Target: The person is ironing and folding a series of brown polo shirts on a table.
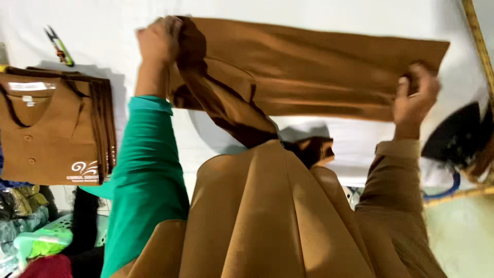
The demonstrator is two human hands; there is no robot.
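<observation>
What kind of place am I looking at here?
Likely a small garment workshop or clothes-packing room. Both hands hold a brown garment over a white table, beside a stack of folded brown shirts and thread snips.

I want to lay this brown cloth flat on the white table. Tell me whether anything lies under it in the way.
Nothing visible does. The left hand and right hand grip the brown cloth over bare white table. The folded shirt stack and snips sit off to the left.
</observation>
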